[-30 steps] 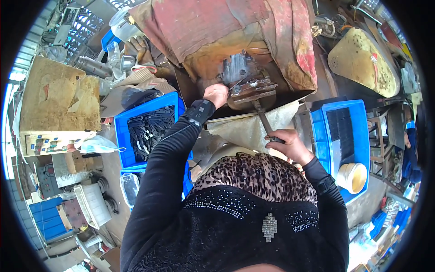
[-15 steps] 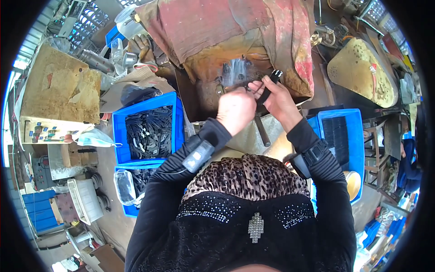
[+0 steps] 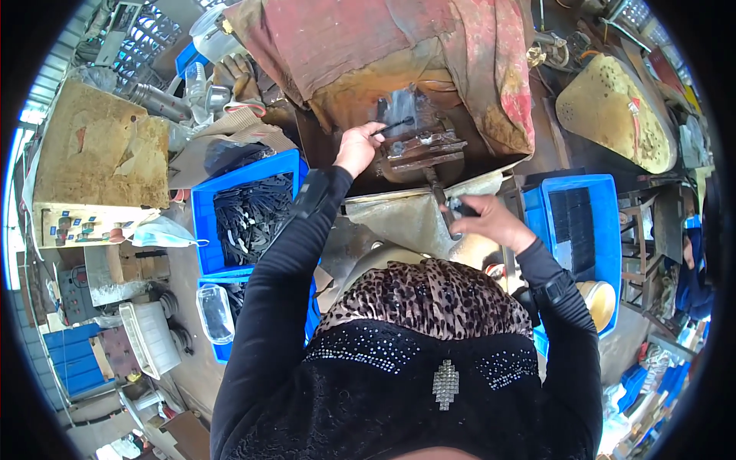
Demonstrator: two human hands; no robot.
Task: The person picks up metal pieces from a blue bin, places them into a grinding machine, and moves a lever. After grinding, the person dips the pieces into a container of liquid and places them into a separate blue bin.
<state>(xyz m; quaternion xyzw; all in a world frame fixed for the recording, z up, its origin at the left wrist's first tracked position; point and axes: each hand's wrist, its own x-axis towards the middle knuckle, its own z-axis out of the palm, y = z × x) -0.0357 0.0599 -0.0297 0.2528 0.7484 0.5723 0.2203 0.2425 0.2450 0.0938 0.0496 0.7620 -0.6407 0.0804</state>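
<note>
**Hands at a rusty bench press**

Head view looks down on a person in black sleeves seated at a rusty bench press [image 3: 418, 146], part-draped with a stained red cloth [image 3: 368, 38]. The left hand [image 3: 356, 147] reaches up to the press's jaws, its fingers pinched around the end of a thin dark metal strip [image 3: 395, 125] that lies at the die, touching the worn steel plates. The right hand [image 3: 487, 218] sits lower and to the right, closed in a fist round the black grip of the press's lever [image 3: 443, 203], which slants down from the machine toward the person's lap.

Just left of the left forearm stands a blue crate [image 3: 230, 184] heaped with similar dark strips; a second blue crate [image 3: 586, 192] on the right holds neat rows of dark pieces. A face mask [image 3: 157, 230] lies beside the left crate, and a wooden box [image 3: 100, 165] stands farther left. A yellowed, perforated shell [image 3: 613, 115] rests at upper right.

Judging from its look, the strip is light, stiff and narrow, probably with hard edges and perhaps an oily film, so it could slip or twist between fingertips. The safest hold appears to be the one shown: a pinch at the outer end, well clear of the plates. The lever seems heavy and rigid, best gripped at its padded end.
</note>
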